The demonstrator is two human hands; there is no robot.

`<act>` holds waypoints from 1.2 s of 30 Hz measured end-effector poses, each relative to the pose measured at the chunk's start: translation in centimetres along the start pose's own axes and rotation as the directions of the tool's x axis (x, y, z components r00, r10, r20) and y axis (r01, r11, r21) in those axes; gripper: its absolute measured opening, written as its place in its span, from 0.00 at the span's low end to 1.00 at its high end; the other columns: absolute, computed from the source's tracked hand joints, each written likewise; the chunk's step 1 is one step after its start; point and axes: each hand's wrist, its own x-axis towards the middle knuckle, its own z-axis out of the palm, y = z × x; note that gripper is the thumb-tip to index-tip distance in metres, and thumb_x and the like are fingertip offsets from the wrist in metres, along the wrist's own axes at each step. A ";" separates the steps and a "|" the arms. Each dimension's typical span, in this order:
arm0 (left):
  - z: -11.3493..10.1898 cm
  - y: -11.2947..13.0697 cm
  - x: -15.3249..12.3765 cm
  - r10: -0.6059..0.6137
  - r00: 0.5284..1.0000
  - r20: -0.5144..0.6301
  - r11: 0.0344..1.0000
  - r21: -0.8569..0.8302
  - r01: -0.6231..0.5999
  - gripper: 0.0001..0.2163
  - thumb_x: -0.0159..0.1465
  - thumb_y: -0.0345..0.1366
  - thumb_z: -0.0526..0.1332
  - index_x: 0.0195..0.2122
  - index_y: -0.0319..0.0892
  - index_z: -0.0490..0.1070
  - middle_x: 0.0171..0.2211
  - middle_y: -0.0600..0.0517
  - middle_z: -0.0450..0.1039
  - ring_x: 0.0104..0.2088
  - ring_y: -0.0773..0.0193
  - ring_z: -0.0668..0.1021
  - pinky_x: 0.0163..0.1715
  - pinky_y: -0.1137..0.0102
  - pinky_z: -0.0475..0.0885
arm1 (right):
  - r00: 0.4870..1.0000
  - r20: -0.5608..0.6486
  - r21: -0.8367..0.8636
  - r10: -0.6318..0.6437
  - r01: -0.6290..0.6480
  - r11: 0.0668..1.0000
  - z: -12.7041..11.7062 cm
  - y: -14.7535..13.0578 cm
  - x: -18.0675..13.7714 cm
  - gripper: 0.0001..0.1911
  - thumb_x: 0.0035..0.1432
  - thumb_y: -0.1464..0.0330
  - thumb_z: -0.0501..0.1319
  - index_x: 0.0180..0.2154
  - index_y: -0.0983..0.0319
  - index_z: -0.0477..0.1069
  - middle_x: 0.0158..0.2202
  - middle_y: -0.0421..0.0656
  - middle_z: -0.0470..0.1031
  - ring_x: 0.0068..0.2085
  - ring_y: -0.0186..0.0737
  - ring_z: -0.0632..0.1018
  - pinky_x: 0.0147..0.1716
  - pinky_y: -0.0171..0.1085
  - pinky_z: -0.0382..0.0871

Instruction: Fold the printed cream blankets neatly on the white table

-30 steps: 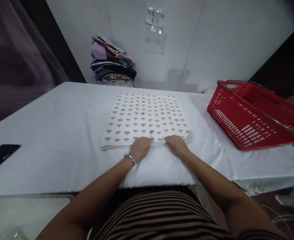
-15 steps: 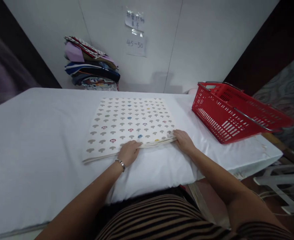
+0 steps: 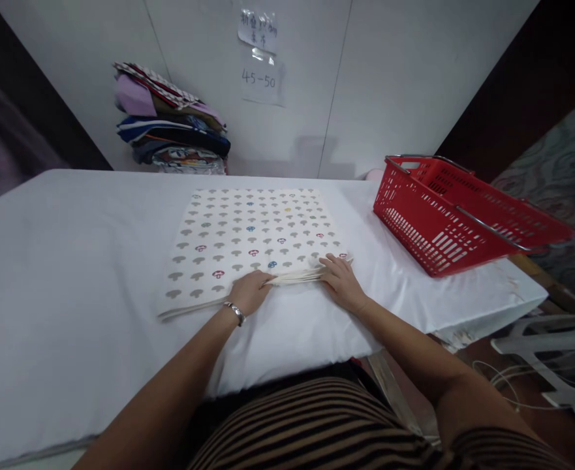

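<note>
A folded white cloth (image 3: 248, 228) printed with small mushroom shapes lies flat on the white-covered table (image 3: 72, 261). My left hand (image 3: 249, 291), with a bracelet at the wrist, pinches the cloth's near edge around its middle. Just to its right, my right hand (image 3: 339, 282) grips the same near edge close to the right corner, its fingers curled onto the layers. Between the two hands the edge is bunched and slightly lifted.
A red plastic basket (image 3: 444, 215) with metal handles stands at the table's right end. A stack of folded clothes (image 3: 170, 130) sits against the back wall at the left. Paper notes (image 3: 260, 59) hang on the wall. A white plastic chair (image 3: 551, 352) is on the floor at the right.
My right hand has slid left along the near edge toward the left hand, and the edge between them has bunched up. The view has shifted a little to the right.
</note>
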 end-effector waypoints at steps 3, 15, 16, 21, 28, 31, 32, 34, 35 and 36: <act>0.0 0.0 0.0 0.006 1.000 -0.004 1.000 0.004 -0.006 0.11 0.59 0.35 0.54 0.40 0.47 0.73 0.36 0.54 0.74 0.37 0.63 0.75 0.35 0.70 0.68 | 1.000 -0.011 0.014 -0.010 0.011 1.000 0.4 -0.4 0.4 0.05 0.58 0.73 0.56 0.35 0.61 0.71 0.57 0.49 0.62 0.61 0.49 0.55 0.55 0.53 0.53; 0.1 0.2 -0.1 -0.033 0.999 0.004 0.999 0.011 0.033 0.11 0.59 0.35 0.54 0.40 0.47 0.73 0.37 0.54 0.74 0.38 0.62 0.75 0.36 0.69 0.67 | 0.999 -0.020 0.010 -0.032 0.032 0.999 0.8 -1.1 0.8 0.08 0.61 0.71 0.54 0.36 0.60 0.72 0.56 0.47 0.64 0.61 0.47 0.56 0.54 0.52 0.55; 0.1 0.2 -0.1 -0.032 0.999 0.004 0.999 0.012 0.032 0.11 0.59 0.34 0.54 0.40 0.47 0.73 0.37 0.54 0.74 0.38 0.62 0.75 0.36 0.69 0.67 | 1.000 -0.016 0.008 -0.026 0.026 1.000 0.8 -1.0 0.7 0.07 0.61 0.71 0.54 0.35 0.61 0.72 0.56 0.47 0.64 0.61 0.47 0.56 0.54 0.52 0.55; 0.2 0.2 -0.2 -0.008 1.000 -0.022 1.000 0.022 0.008 0.11 0.59 0.34 0.54 0.39 0.47 0.73 0.36 0.54 0.74 0.37 0.62 0.75 0.35 0.69 0.67 | 1.000 -0.014 -0.025 -0.012 0.012 1.000 1.3 -0.8 0.9 0.07 0.60 0.72 0.55 0.35 0.61 0.71 0.57 0.47 0.63 0.61 0.48 0.56 0.54 0.51 0.54; 0.1 0.3 -0.3 -0.043 0.999 0.010 0.999 0.007 0.043 0.12 0.60 0.34 0.53 0.41 0.47 0.73 0.38 0.53 0.73 0.40 0.62 0.74 0.39 0.69 0.67 | 0.999 -0.048 -0.028 -0.010 0.009 1.000 1.3 -1.0 1.6 0.06 0.60 0.72 0.55 0.35 0.62 0.70 0.56 0.48 0.64 0.61 0.48 0.57 0.53 0.50 0.55; 0.1 0.4 -0.3 -0.068 0.997 0.032 0.998 0.011 0.068 0.12 0.60 0.35 0.53 0.43 0.48 0.72 0.39 0.54 0.73 0.41 0.62 0.74 0.40 0.69 0.66 | 0.998 -0.060 -0.028 -0.016 0.014 1.000 1.4 -1.0 1.7 0.06 0.59 0.72 0.55 0.37 0.62 0.69 0.56 0.49 0.64 0.61 0.48 0.57 0.53 0.49 0.55; 0.0 0.4 -0.3 -0.068 0.997 0.036 0.998 0.010 0.068 0.12 0.60 0.35 0.53 0.43 0.48 0.72 0.39 0.54 0.73 0.41 0.62 0.74 0.40 0.69 0.66 | 0.998 -0.060 -0.027 -0.015 0.014 1.000 1.4 -1.0 1.8 0.06 0.59 0.72 0.55 0.38 0.62 0.69 0.56 0.49 0.64 0.61 0.48 0.57 0.54 0.49 0.55; 0.0 0.4 -0.3 -0.065 0.997 0.039 0.998 0.004 0.064 0.12 0.60 0.35 0.53 0.43 0.48 0.72 0.39 0.54 0.73 0.41 0.62 0.73 0.40 0.69 0.66 | 0.998 -0.057 -0.024 -0.008 0.007 1.000 1.4 -0.9 1.9 0.07 0.59 0.73 0.55 0.39 0.62 0.69 0.56 0.48 0.64 0.61 0.48 0.57 0.54 0.49 0.54; 0.0 0.4 -0.3 -0.063 0.997 0.038 0.998 0.002 0.063 0.13 0.60 0.35 0.53 0.43 0.47 0.72 0.39 0.53 0.73 0.41 0.62 0.73 0.40 0.69 0.66 | 0.998 -0.055 -0.020 -0.006 0.005 1.000 1.4 -0.9 1.9 0.07 0.59 0.73 0.55 0.39 0.61 0.68 0.56 0.48 0.64 0.61 0.47 0.57 0.54 0.49 0.54; 0.1 0.4 -0.3 -0.063 0.997 0.037 0.998 0.000 0.063 0.12 0.60 0.35 0.53 0.43 0.48 0.72 0.39 0.54 0.73 0.41 0.62 0.73 0.40 0.69 0.66 | 0.999 -0.054 -0.016 -0.004 0.003 1.000 1.4 -0.9 2.0 0.07 0.59 0.73 0.55 0.40 0.61 0.68 0.56 0.48 0.64 0.61 0.47 0.56 0.54 0.49 0.54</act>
